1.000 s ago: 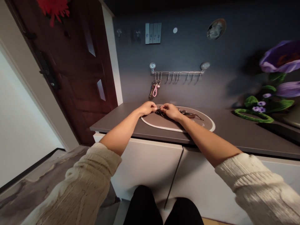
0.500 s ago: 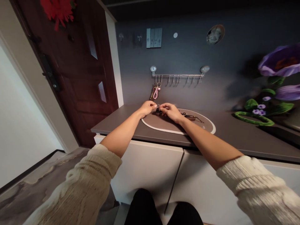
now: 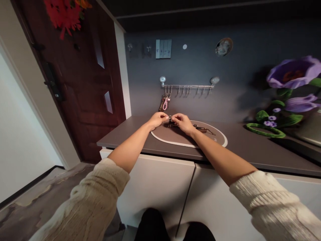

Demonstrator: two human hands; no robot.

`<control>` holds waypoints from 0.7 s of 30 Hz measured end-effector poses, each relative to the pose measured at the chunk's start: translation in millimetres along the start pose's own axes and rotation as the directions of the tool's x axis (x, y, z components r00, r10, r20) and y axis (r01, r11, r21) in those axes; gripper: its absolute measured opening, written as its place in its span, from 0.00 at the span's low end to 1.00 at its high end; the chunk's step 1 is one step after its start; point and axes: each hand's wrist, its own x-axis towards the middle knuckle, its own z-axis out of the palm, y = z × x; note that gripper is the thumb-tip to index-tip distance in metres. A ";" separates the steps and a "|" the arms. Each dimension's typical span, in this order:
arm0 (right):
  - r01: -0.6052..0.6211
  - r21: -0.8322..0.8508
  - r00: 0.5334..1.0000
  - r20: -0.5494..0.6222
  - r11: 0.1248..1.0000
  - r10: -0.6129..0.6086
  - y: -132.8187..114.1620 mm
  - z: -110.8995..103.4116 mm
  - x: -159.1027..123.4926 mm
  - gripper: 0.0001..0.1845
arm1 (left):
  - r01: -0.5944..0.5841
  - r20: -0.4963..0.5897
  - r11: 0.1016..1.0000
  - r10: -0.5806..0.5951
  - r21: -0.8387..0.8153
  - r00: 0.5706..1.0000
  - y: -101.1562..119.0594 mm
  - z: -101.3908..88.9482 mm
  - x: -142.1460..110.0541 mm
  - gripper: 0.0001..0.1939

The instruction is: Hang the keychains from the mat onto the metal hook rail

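Note:
My left hand (image 3: 158,119) and my right hand (image 3: 183,123) meet over the left part of an oval brown mat (image 3: 175,137) with a white rim. Between their pinched fingertips is a small key ring (image 3: 170,117), gripped from both sides. Something dark, perhaps keys, hangs below the ring; its details are too small to tell. On the mat to the right of my right hand lie more keys or straps (image 3: 204,130), partly hidden by that hand.
Behind the hands a clear hook rail (image 3: 189,86) is fixed to the grey wall, with a pink strap keychain (image 3: 165,103) on its left end. Purple fabric flowers (image 3: 293,75) stand on the counter (image 3: 240,144) at right. A dark red door (image 3: 92,117) is at left.
The view has tilted up a little, so everything sits lower in the picture. Both hands stay pinched at the ring, with their fingers slightly shifted.

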 end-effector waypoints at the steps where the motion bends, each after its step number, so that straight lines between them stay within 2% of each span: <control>1: 0.009 -0.003 1.000 -0.009 1.000 -0.009 -0.1 -0.6 0.0 0.15 | -0.006 0.001 1.000 0.006 0.002 1.000 0.0 0.1 0.0 0.06; 7: 0.025 0.056 0.999 -0.043 0.998 -0.023 -0.7 -3.9 1.2 0.16 | -0.025 -0.085 0.997 0.031 0.068 0.996 -1.9 3.5 2.2 0.08; 10: 0.005 0.146 0.998 -0.064 0.989 0.005 0.0 -5.5 5.1 0.17 | -0.040 -0.110 0.973 0.066 0.227 0.992 -4.9 4.9 4.1 0.09; 13: -0.017 0.202 0.992 -0.118 0.979 0.041 -2.6 -8.2 12.3 0.17 | -0.103 -0.111 0.854 0.184 0.511 0.977 -6.5 5.7 3.4 0.08; 15: -0.025 0.207 0.986 -0.154 0.978 0.058 -6.7 -10.9 19.2 0.16 | -0.112 -0.084 0.775 0.209 0.622 0.974 -6.0 6.4 1.2 0.09; 18: -0.052 0.240 0.977 -0.191 0.969 0.099 -15.3 -15.3 33.8 0.12 | -0.119 -0.047 0.711 0.209 0.693 0.977 -4.0 8.1 -2.3 0.10; 21: -0.062 0.274 0.965 -0.227 0.960 0.127 -25.1 -18.2 52.9 0.08 | -0.111 -0.038 0.684 0.199 0.721 0.979 -2.9 9.8 -3.6 0.10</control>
